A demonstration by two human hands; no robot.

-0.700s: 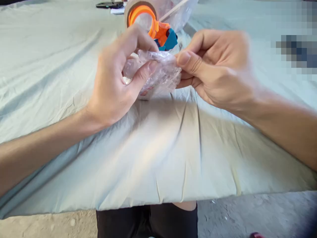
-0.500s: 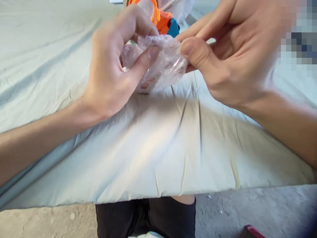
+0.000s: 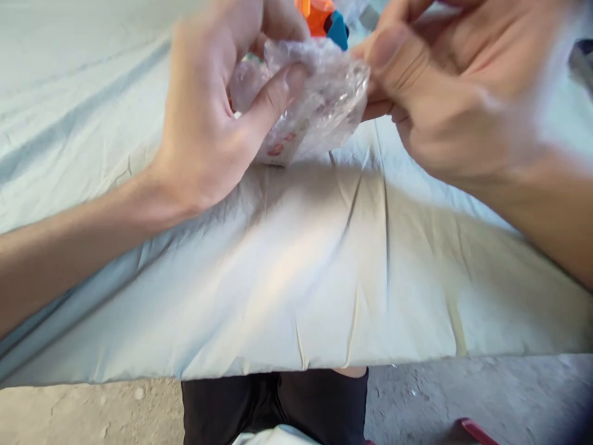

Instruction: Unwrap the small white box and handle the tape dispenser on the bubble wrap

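Note:
A crumpled clear plastic-wrapped bundle (image 3: 319, 102) with small red marks is held above the cloth-covered table (image 3: 296, 272). My left hand (image 3: 217, 117) wraps around its left side, thumb pressed across the front. My right hand (image 3: 445, 99), blurred by motion, pinches the bundle's right edge between thumb and fingers. What lies inside the wrap cannot be made out.
An orange and blue tape dispenser (image 3: 324, 17) shows just behind the bundle at the top edge. The pale green cloth is wrinkled and hangs over the near table edge. Below are my dark trousers (image 3: 278, 405), bare ground and a red object (image 3: 477, 431).
Both hands and the bundle now sit higher and larger in view than before. The tape dispenser has slid almost out of the top edge. The grip on the bundle looks unchanged.

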